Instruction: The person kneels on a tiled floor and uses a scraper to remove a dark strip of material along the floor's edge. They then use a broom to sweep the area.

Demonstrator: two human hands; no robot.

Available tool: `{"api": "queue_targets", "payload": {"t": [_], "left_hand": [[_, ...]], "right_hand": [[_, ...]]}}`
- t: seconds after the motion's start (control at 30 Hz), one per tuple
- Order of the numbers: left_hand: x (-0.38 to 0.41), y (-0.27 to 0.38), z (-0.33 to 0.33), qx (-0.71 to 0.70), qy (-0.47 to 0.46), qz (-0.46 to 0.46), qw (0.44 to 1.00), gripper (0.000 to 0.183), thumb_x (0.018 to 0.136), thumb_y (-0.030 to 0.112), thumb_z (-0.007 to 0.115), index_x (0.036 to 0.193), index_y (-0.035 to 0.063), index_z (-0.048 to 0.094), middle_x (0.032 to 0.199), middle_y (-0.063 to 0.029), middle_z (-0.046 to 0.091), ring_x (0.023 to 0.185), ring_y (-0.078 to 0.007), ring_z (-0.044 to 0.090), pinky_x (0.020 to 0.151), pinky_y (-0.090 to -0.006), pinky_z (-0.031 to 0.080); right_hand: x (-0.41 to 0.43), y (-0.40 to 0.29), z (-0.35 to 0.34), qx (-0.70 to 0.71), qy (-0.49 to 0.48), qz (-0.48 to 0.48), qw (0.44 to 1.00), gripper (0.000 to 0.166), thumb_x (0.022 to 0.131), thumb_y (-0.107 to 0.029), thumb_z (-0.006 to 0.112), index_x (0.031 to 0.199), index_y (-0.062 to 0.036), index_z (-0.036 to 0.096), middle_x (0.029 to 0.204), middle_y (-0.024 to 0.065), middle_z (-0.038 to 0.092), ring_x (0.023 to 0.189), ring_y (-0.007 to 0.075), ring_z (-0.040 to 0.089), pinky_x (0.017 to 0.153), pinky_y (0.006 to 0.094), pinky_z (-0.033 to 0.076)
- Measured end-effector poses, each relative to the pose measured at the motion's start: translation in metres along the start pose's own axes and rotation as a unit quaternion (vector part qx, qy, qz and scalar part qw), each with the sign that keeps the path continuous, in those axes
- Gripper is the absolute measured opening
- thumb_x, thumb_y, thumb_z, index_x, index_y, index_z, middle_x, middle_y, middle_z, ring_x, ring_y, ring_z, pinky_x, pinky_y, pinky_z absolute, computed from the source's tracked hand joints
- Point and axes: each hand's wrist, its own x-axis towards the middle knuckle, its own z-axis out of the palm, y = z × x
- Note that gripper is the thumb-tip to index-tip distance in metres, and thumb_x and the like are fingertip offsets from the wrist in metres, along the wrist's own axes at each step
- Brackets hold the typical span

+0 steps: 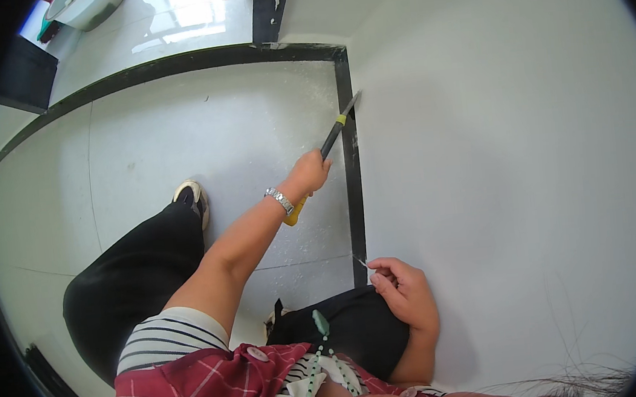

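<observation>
My left hand is closed around a long dark handle with a yellow butt end and a yellow-green collar. From it extends the narrow metal blade of a scraper-like hand tool, its tip at the wall's foot by the black baseboard. Near the right knee, my right hand is half curled beside the wall. A thin pale sliver shows at its fingertips; whether the fingers pinch it I cannot tell. White crumbs and dust lie on the tiled floor along the baseboard.
A white wall rises close on the right. A dark threshold strip crosses the floor ahead, meeting a dark door frame. Beyond stand a white basin and a green-backed brush. A black brush-like thing lies lower left.
</observation>
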Motion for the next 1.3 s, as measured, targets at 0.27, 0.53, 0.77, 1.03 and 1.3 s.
{"api": "queue_targets", "payload": {"t": [0.27,0.53,0.77,1.03,1.3], "left_hand": [[-0.059,-0.039,0.053,0.053,0.011,0.061,0.997,0.034,0.092,0.027,0.055,0.089,-0.0058,0.046,0.066,-0.0231,0.059,0.049,-0.0337,0.061,0.043,-0.0427,0.048],[-0.013,0.011,0.013,-0.009,0.001,-0.020,1.000,0.032,0.092,0.024,0.053,0.089,-0.0075,0.049,0.064,-0.0216,0.060,0.047,-0.0327,0.061,0.041,-0.0404,0.050],[-0.030,-0.009,0.033,0.019,-0.010,-0.006,1.000,0.031,0.093,0.024,0.053,0.093,-0.0063,0.048,0.070,-0.0225,0.059,0.047,-0.0303,0.060,0.039,-0.0388,0.048],[-0.042,-0.009,0.039,0.010,-0.002,0.014,1.000,0.030,0.093,0.024,0.053,0.087,-0.0047,0.047,0.063,-0.0226,0.058,0.047,-0.0340,0.060,0.043,-0.0422,0.048],[-0.051,-0.066,0.080,0.099,0.094,0.122,0.983,0.029,0.091,0.024,0.055,0.089,-0.0046,0.049,0.068,-0.0268,0.059,0.056,-0.0399,0.061,0.053,-0.0472,0.049]], "right_hand": [[-0.001,0.007,0.001,0.012,0.017,-0.006,1.000,0.020,0.086,-0.012,0.062,0.102,-0.0004,0.062,0.076,0.0074,0.061,0.065,0.0121,0.056,0.062,0.0245,0.047],[-0.006,0.000,-0.003,0.037,-0.023,0.024,0.999,0.020,0.086,-0.011,0.063,0.102,-0.0001,0.061,0.076,0.0072,0.061,0.065,0.0119,0.056,0.062,0.0245,0.047],[-0.006,0.008,-0.002,0.007,0.012,-0.014,1.000,0.020,0.086,-0.010,0.060,0.103,0.0009,0.061,0.076,0.0039,0.060,0.067,0.0098,0.055,0.063,0.0231,0.046],[-0.011,0.007,-0.006,0.007,0.010,-0.001,1.000,0.020,0.086,-0.012,0.063,0.102,-0.0014,0.062,0.077,0.0074,0.062,0.065,0.0124,0.057,0.061,0.0241,0.047],[-0.005,0.006,-0.004,0.002,0.024,-0.022,0.999,0.020,0.086,-0.012,0.063,0.102,-0.0014,0.061,0.074,0.0063,0.060,0.062,0.0115,0.055,0.059,0.0242,0.046]]}}
